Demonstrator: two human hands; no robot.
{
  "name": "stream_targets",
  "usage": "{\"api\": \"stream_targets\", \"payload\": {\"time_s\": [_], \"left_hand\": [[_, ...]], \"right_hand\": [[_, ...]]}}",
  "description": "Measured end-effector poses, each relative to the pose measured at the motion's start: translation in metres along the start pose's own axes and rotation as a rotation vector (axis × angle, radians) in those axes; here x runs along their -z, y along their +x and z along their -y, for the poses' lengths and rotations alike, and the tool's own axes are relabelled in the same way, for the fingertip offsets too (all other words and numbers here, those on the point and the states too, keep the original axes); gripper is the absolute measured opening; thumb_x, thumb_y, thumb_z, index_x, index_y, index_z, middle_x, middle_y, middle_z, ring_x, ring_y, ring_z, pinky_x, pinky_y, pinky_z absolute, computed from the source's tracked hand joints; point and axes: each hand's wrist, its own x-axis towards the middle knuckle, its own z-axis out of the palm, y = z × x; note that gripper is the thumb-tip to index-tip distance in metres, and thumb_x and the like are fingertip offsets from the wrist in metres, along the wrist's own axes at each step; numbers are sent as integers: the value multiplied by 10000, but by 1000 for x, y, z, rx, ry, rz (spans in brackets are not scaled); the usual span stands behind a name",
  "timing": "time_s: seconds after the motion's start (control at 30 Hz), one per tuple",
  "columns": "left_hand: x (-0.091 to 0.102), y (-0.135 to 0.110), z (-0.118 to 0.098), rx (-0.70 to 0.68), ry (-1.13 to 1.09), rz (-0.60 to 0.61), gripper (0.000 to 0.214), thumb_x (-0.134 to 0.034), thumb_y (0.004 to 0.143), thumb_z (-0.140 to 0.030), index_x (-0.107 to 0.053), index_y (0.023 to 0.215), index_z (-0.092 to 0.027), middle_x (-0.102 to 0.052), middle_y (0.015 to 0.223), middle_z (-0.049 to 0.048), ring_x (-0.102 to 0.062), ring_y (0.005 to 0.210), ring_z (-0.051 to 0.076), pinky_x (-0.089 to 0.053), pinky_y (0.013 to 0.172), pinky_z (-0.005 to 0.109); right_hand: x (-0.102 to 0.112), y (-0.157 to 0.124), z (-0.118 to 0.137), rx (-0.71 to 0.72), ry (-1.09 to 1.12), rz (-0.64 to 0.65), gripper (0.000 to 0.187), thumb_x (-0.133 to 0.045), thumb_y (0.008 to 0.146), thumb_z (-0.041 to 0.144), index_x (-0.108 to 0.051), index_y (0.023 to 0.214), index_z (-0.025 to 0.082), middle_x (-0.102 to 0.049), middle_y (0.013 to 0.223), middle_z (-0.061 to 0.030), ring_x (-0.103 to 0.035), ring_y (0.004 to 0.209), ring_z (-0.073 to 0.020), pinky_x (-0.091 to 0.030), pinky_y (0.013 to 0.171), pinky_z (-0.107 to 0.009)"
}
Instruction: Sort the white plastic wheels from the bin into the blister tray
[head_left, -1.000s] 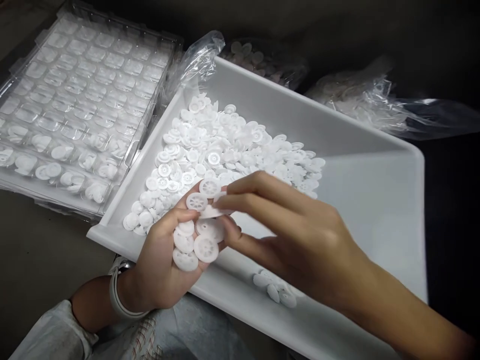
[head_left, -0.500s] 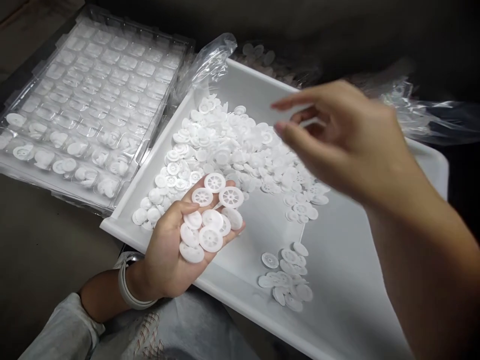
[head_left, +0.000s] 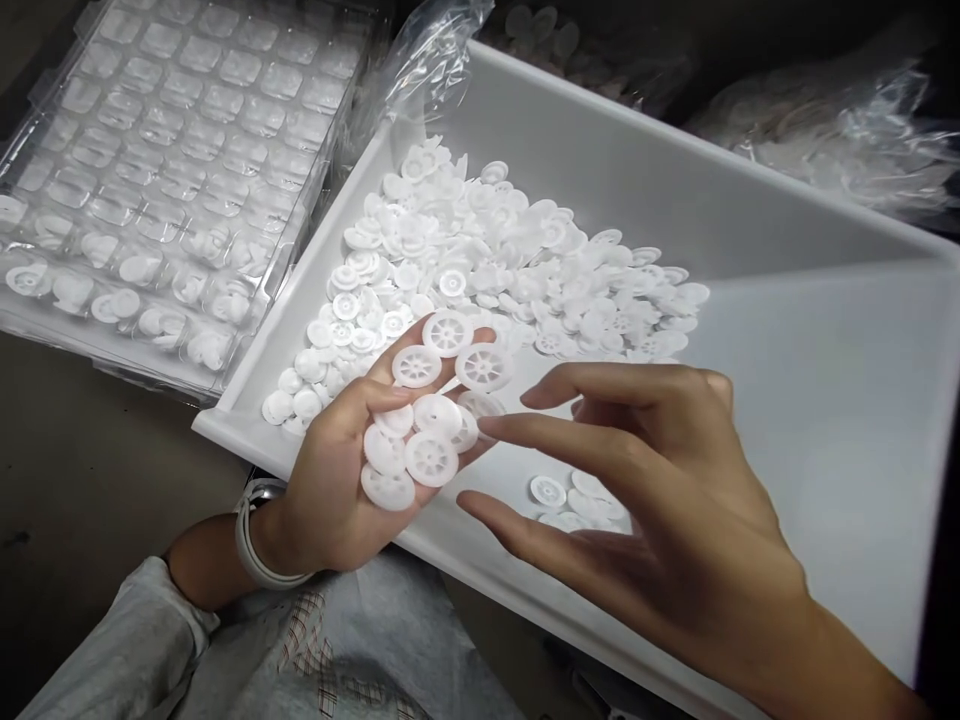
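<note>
My left hand (head_left: 337,470) is palm up, cupped around several white plastic gear wheels (head_left: 431,458), some with spokes. Its thumb presses on one of the wheels from the side. My right hand (head_left: 652,480) reaches in from the right, its thumb and fingers apart and nothing between them. One of its fingertips lies at the outer edge of the held wheels; whether it touches them I cannot tell. Beneath both hands stands a grey-white bin (head_left: 810,350). A large heap of the same white wheels (head_left: 517,250) fills its far left part. Behind my right hand lies a smaller group (head_left: 574,500), partly covered.
At the left, a clear plastic tray (head_left: 187,130) with rows of pockets stands beside the bin; its nearest rows hold white parts. Crumpled clear plastic (head_left: 439,60) hangs over the bin's far corner. More clear bags (head_left: 862,140) lie beyond the far wall.
My right hand has come down from above the heap to beside the wheels in my left hand. The left hand still holds its wheels. The view has shifted slightly.
</note>
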Motion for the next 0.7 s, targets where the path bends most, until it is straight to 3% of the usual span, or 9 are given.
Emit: {"api": "stream_targets", "payload": {"time_s": [0.17, 0.4, 0.7], "left_hand": [[1, -1, 0, -10, 15, 55, 535, -468, 845, -165, -523, 1370, -253, -615, 1359, 19, -547, 1305, 255, -454, 1103, 431], [1, 5, -1, 23, -18, 1, 539, -459, 852, -168, -506, 1382, -257, -596, 1382, 29, -557, 1295, 259, -429, 1121, 456], [2, 4, 0, 22, -12, 5, 513, -415, 893, -248, -499, 1399, -222, -667, 1263, 36, -633, 1185, 232, -482, 1062, 404]], "right_hand": [[-8, -2, 5, -34, 44, -39, 317, -739, 810, 197, -558, 1068, 162, -520, 987, -87, -530, 899, -213, -421, 695, -375], [-13, -7, 1, -141, 154, -16, 325, -704, 830, 231, -524, 1101, 223, -507, 997, -91, -548, 961, -281, -470, 763, -471], [-13, -8, 6, -69, 12, -74, 251, -726, 819, 291, -607, 1035, 242, -542, 998, -91, -552, 868, -252, -486, 649, -435]]}}
